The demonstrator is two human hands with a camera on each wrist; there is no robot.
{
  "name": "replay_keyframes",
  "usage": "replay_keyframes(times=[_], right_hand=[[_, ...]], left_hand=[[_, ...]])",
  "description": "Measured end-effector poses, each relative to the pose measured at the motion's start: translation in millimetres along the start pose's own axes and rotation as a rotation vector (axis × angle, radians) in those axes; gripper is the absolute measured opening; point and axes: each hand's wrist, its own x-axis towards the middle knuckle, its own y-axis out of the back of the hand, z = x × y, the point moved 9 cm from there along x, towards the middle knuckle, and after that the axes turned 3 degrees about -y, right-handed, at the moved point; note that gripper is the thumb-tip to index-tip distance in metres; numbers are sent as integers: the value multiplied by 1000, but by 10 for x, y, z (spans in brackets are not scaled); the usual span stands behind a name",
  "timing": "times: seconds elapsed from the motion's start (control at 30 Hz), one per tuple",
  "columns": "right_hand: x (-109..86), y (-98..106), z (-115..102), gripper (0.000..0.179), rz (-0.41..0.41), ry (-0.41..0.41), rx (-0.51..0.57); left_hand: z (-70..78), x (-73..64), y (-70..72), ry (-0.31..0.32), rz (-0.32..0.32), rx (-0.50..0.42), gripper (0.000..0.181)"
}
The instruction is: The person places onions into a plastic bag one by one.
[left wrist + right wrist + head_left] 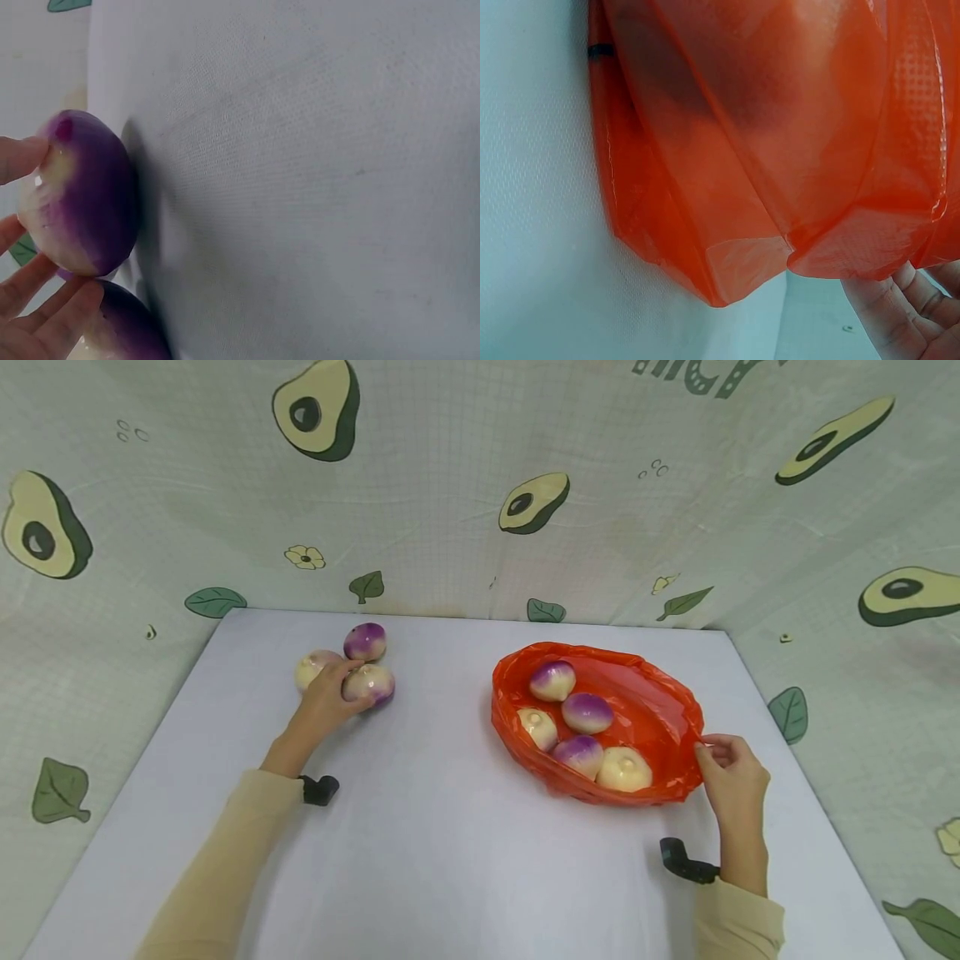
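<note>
On the left of the table, my left hand (330, 693) grips a purple-and-white turnip (370, 683) between thumb and fingers. In the left wrist view that turnip (82, 195) shows its purple side, with fingertips along its pale side. Two more turnips lie close by: a mostly purple one (365, 642) behind and a pale one (312, 668) partly hidden by the hand. My right hand (735, 768) pinches the right rim of a red plastic bag (667, 718), which stands wide open. Several turnips lie inside, among them a purple-topped one (587, 713) and a pale one (624, 769).
The white table (435, 843) reaches back to a hanging cloth (435, 460) printed with avocados and leaves. A black wrist-camera mount (321, 790) juts from the left wrist, and another mount (686, 862) from the right.
</note>
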Motion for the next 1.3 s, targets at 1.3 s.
replay_keyframes(times=[1.3], right_hand=[[-63, 16, -59, 46, -52, -13, 0]], left_hand=[[8, 10, -70, 57, -31, 43, 67]])
